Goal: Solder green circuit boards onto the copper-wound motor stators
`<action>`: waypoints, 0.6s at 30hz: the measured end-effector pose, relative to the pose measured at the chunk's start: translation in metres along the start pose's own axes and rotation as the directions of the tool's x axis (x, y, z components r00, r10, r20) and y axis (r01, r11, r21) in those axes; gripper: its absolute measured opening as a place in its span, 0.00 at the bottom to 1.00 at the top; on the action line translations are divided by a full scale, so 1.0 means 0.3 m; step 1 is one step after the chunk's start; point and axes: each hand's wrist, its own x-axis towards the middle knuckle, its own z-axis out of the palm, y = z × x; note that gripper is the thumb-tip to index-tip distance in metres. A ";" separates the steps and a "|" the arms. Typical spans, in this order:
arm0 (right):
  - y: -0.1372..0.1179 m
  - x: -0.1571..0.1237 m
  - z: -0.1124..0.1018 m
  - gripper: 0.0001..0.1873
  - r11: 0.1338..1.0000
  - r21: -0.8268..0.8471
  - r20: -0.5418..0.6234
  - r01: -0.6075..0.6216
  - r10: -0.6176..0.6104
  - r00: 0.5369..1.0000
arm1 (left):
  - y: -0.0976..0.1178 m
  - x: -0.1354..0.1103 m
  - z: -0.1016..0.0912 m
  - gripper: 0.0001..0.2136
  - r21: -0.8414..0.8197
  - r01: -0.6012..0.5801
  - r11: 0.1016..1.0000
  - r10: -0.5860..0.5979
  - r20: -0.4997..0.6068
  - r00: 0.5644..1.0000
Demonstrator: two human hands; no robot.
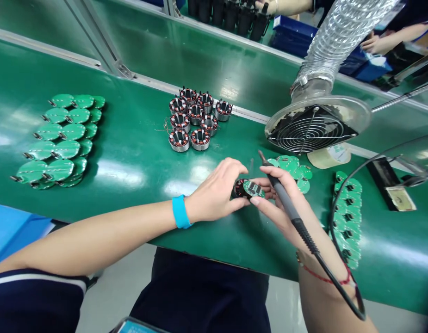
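**Count.** Nine wound stators (195,112) stand in one cluster mid-table. A tenth, the held stator (238,187), is at the near edge with one round green circuit board (252,188) seated on top of it. The left boards (59,138) lie overlapped in five rows, and the overlap makes an exact tally impossible. A small heap of boards (297,169) sits just beyond the hands. A right column of boards (349,222) runs toward the near edge, also overlapped and uncounted. There is one soldering iron (286,199), one extractor fan (314,125) on a ribbed duct (338,37), and one iron stand (397,194).

**Surface and room.** The table (137,157) is covered in glossy green matting and divided by metal rails. Beyond it, two other workers' hands (371,44) are at a further line, beside blue bins (293,30) and black parts (231,14).

**Hands.**
- The left hand (217,192), with a blue wristband (181,211) on its wrist, is closed around the held stator from the left and grips its side.
- The right hand (279,203) grips the soldering iron like a pen. Its fingertips touch the right edge of the circuit board.
- The iron's tip points up and away, clear of the board.
- The held stator sits between both hands, directly in front of the person.
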 end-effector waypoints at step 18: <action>0.048 -0.017 -0.020 0.28 0.890 -0.374 0.117 0.260 -0.233 0.965 | 0.010 -0.002 0.023 0.28 -0.284 0.362 0.888 -0.278 0.296 0.914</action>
